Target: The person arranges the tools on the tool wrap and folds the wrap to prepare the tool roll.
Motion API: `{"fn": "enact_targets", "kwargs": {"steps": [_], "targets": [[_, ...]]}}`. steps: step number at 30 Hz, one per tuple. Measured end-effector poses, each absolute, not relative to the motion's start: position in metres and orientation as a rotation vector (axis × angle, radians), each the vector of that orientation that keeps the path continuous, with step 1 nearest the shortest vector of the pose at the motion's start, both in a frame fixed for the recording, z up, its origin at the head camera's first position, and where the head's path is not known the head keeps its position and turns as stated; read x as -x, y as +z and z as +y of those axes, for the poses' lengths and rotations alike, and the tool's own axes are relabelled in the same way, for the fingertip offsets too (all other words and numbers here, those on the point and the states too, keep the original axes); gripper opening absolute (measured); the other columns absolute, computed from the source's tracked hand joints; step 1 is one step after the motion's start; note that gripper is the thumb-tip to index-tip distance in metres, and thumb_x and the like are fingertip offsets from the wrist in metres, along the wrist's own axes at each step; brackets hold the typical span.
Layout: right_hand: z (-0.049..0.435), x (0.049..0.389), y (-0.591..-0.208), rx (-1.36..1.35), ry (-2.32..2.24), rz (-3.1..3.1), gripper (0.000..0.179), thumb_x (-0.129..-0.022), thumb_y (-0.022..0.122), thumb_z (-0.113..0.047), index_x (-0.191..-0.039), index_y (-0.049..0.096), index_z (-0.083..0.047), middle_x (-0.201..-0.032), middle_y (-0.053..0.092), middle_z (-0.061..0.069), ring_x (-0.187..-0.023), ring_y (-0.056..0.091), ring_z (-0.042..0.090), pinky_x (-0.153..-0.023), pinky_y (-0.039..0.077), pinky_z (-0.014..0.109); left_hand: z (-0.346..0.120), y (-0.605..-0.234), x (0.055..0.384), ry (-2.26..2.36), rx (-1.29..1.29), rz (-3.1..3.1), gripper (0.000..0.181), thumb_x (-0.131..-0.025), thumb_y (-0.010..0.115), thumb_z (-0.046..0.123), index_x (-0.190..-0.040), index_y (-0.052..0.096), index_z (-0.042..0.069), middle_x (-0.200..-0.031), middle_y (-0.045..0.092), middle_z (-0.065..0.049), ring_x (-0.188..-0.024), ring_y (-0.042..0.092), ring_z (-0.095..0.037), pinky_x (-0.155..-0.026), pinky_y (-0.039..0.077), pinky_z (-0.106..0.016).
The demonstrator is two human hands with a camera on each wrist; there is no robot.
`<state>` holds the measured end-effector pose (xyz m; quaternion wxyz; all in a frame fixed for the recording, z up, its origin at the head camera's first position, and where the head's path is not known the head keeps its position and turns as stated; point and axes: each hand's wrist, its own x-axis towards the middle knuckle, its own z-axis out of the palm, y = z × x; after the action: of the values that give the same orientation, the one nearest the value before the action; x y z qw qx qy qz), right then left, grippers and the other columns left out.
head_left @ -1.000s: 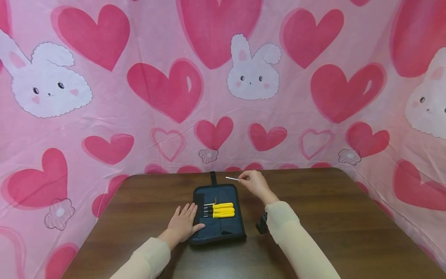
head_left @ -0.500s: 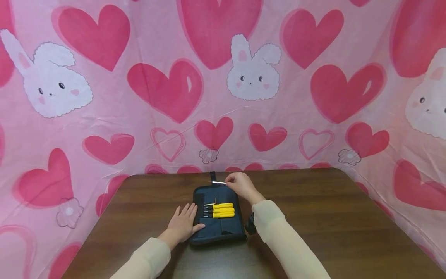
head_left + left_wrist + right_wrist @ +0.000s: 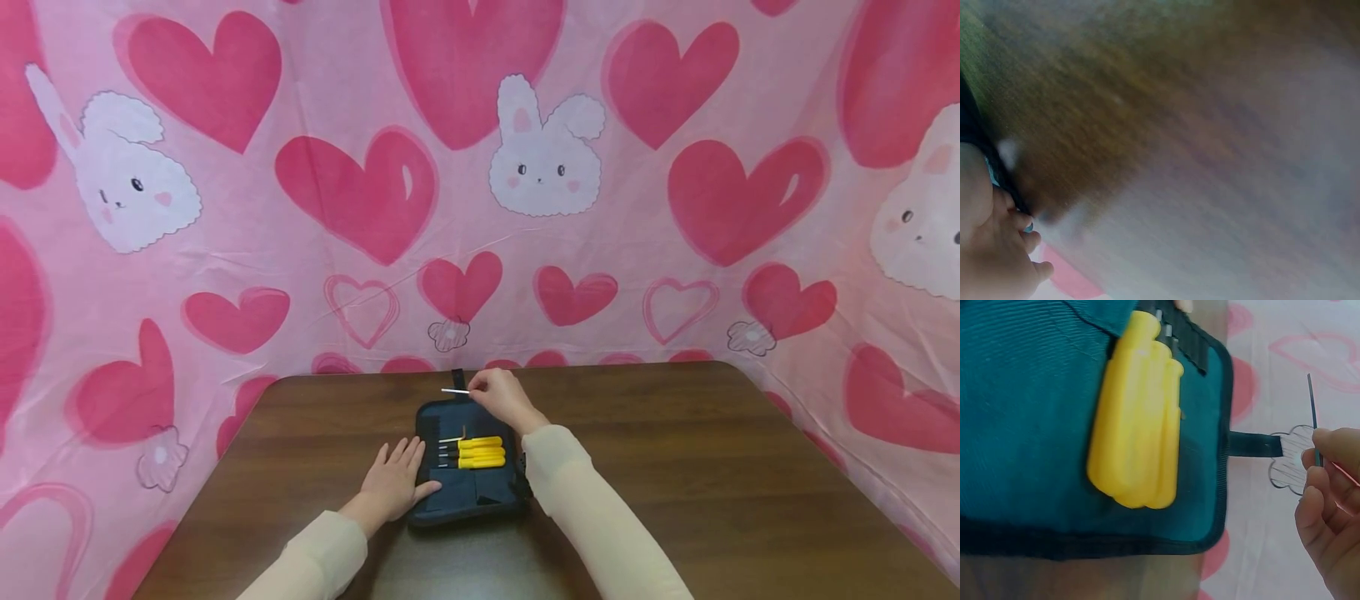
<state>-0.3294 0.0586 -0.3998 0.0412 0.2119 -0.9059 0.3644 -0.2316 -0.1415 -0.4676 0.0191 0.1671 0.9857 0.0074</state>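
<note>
Aloft, right hand (image 3: 501, 397) with rod (image 3: 453, 391)

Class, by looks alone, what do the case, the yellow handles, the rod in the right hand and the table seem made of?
Case: matt woven fabric, probably synthetic; fine weave lines show.
Handles: likely plastic, smooth with even yellow colour.
Rod: probably metal, shiny; thin, straight, bright in the head view.
Table: wood or wood-look laminate, slightly glossy, with brown grain; I cannot tell which.
</note>
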Motion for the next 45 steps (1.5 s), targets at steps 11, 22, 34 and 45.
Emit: {"fn": "enact_targets", "kwargs": {"steps": [11,22,34,45], "targets": [[0.050,0.327,-0.419,-0.639,1.132,-2.854,0.007,-0.085,0.066,-0.010,-0.089,0.070,-0.006,-0.078,0.061,-0.002,-0.070,0.054,0.016,-0.070,0.051,0.028,-0.141,-0.467,0.231,-0.013,-0.524,3.069,0.077,-0.088,0.043,0.059,-0.137,0.040,0.000,-0.141,0.038,-0.015,-0.130,0.031,-0.033,-0.105,0.018,-0.052],[0.047,0.324,-0.436,-0.618,1.083,-2.959,0.004,-0.084,0.067,-0.008,-0.085,0.071,-0.008,-0.076,0.059,-0.003,-0.070,0.053,0.016,-0.070,0.050,0.027,-0.143,-0.468,0.231,0.015,-0.533,3.081,0.075,-0.088,0.044,0.058,-0.137,0.041,0.001,-0.140,0.039,-0.015,-0.129,0.032,-0.033,-0.105,0.019,-0.052],[0.046,0.324,-0.443,-0.591,1.024,-3.012,0.006,-0.084,0.068,-0.010,-0.079,0.071,-0.012,-0.075,0.058,-0.005,-0.071,0.052,0.015,-0.072,0.050,0.028,-0.143,-0.466,0.231,0.058,-0.538,3.080,0.075,-0.088,0.045,0.057,-0.137,0.040,0.000,-0.140,0.038,-0.016,-0.129,0.032,-0.034,-0.105,0.019,-0.053],[0.043,0.321,-0.440,-0.660,0.834,-3.040,0.008,-0.084,0.067,-0.009,-0.077,0.070,-0.012,-0.071,0.056,-0.005,-0.068,0.051,0.015,-0.069,0.048,0.027,-0.144,-0.467,0.232,0.070,-0.543,3.073,0.075,-0.088,0.046,0.057,-0.137,0.040,-0.001,-0.140,0.038,-0.016,-0.130,0.031,-0.034,-0.104,0.018,-0.054]]}}
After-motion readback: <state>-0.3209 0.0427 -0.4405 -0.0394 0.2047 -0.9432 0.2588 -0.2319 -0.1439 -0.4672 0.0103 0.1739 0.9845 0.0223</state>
